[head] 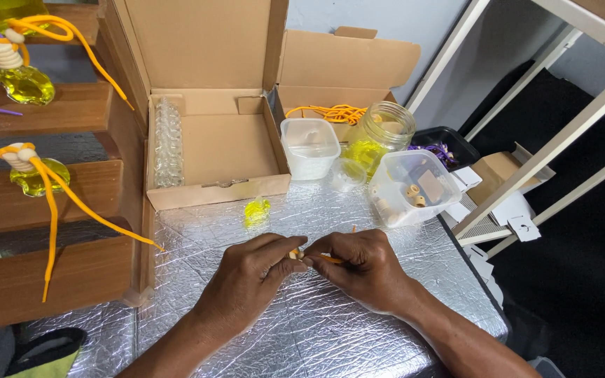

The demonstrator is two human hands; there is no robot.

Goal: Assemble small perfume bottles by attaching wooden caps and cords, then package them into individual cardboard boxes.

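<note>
Two hands pinch an orange cord and a small cap over a foil-covered table.

The left hand (246,276) and right hand (358,264) meet fingertip to fingertip, gripping the cord (330,259) and cap (294,255); a small yellow bottle (256,211) lies just beyond.

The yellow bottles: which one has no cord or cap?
The small yellow bottle on the foil table, before the hands; the shelf bottles carry caps and orange cords.

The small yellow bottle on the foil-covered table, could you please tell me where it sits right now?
In the head view the small yellow bottle stands on the foil-covered table, just in front of the open cardboard box and beyond the left hand.
</note>
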